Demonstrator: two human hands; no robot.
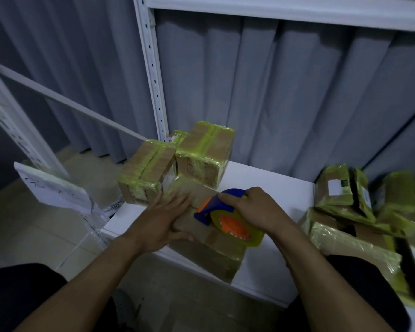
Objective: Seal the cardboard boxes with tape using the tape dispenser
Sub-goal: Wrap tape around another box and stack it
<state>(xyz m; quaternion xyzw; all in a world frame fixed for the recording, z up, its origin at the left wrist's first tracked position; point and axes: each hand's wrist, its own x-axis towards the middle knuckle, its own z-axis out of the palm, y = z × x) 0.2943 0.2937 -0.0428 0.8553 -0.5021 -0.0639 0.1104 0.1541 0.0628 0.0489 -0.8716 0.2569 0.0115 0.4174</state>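
We see a brown cardboard box [216, 255] lying at the near edge of the white counter [268, 267]. The left hand [161, 221] lies flat on the box's top towards its 9 o'clock side, fingers [177, 200] straight and spread, the thumb against the near edge. The right hand [259, 209] grips the blue and orange tape dispenser [211, 207], its fingers [233, 196] curled over the blue handle. The dispenser rests on the box top at 3 o'clock of the left fingertips, near them but not touching. Its roll of yellowish clear tape [256, 238] stands on edge against the box top, beneath the right palm. Two taped cardboard boxes [146, 173] stand at 11 and 12 o'clock of the box under our hands, close against it. A heap of yellow-taped boxes [345, 212] lies at 3 o'clock, well apart. A white metal shelf post [151, 68] rises at 12 o'clock in front of grey curtains [297, 92].
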